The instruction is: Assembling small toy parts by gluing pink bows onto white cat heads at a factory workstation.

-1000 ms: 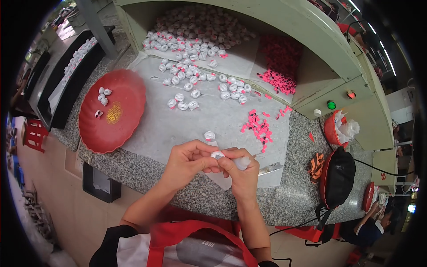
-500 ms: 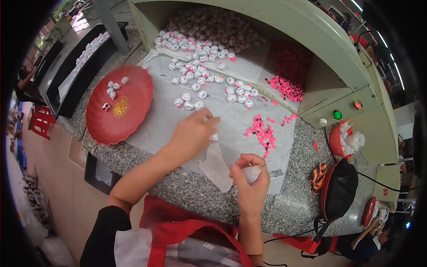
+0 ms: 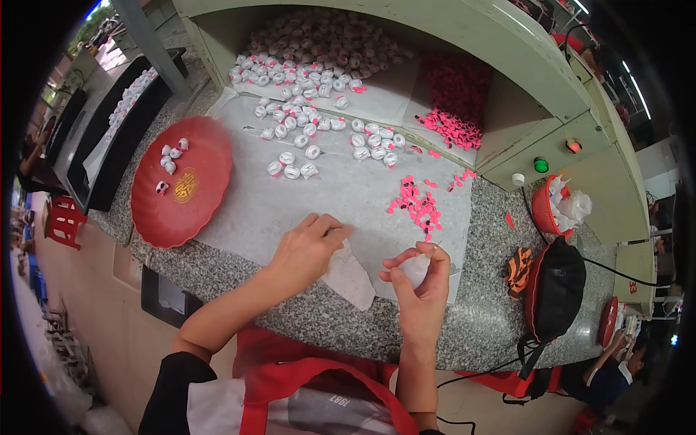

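Observation:
My right hand [image 3: 420, 290] is curled round a small, rounded, whitish squeeze bottle [image 3: 416, 270], mostly covered by the palm and fingers. To its left, my left hand [image 3: 308, 246] is bent with thumb and fingers together, just above a crumpled white cloth [image 3: 351, 279] at the bench edge. What its fingertips hold, if anything, is hidden. Ahead of both hands, small round white pieces [image 3: 293, 171] with dark marks lie in groups on a grey-white sheet [image 3: 254, 210]. Small flat pink pieces [image 3: 417, 203], some with dark spots, are scattered beyond my right hand.
A red scalloped plate [image 3: 151, 214] with a few white pieces sits at left. A pale green cabinet [image 3: 507, 43] arches over heaped white and pink pieces. On the right are a red basket [image 3: 545, 206], orange-black cloth [image 3: 518, 270] and black pouch [image 3: 562, 290].
My left hand has drawn back toward the cloth, and the small white piece seen by its fingertips is now out of sight. My right hand keeps hold of the bottle. The view has shifted slightly.

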A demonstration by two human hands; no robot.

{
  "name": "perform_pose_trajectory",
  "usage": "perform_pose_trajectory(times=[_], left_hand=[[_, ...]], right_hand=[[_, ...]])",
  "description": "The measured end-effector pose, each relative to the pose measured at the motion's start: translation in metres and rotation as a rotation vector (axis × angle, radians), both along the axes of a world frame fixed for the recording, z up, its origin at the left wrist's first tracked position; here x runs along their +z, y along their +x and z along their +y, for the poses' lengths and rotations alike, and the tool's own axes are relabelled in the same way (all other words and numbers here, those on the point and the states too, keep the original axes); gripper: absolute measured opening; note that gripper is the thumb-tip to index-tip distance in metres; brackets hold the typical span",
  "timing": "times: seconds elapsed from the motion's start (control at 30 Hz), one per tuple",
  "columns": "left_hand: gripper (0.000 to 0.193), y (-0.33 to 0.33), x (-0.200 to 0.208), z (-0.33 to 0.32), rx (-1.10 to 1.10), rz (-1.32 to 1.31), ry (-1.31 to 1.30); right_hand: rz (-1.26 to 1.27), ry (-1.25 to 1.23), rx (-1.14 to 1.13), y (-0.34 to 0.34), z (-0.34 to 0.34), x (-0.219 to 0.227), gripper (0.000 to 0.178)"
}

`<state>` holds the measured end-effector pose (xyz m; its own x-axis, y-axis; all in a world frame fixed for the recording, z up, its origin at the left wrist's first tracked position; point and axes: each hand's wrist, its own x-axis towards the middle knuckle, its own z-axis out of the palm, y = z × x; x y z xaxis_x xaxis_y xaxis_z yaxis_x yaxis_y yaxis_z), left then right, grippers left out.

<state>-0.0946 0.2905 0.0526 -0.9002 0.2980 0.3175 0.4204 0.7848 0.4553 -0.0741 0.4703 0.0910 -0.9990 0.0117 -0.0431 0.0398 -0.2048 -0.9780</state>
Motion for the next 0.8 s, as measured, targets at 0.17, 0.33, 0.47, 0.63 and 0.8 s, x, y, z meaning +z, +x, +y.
perform_pose_trajectory(times=[0.17, 0.33, 0.47, 0.63, 0.8], left_hand=[[0.032, 0.003, 0.032, -0.003, 0.077, -0.664, 1.011], [0.033, 0.013, 0.050, 0.018, 0.024, -0.877, 1.570], [0.030, 0.017, 0.040, 0.033, -0.028, -0.499, 1.352], [0.029, 0.015, 0.035, 0.040, -0.143, -0.432, 1.358], [0.031, 0.020, 0.047, 0.047, -0.022, -0.451, 1.334]], right_hand=[[-0.027, -0.039, -0.070, 0.007, -0.007, 0.017, 0.035], [0.071, 0.148, -0.190, 0.021, -0.001, 0.023, 0.031], [0.371, 0.345, -0.378, 0.032, 0.003, 0.024, 0.031], [0.447, 0.435, -0.274, 0.042, 0.017, 0.025, 0.029], [0.474, 0.517, -0.221, 0.042, 0.018, 0.024, 0.026]])
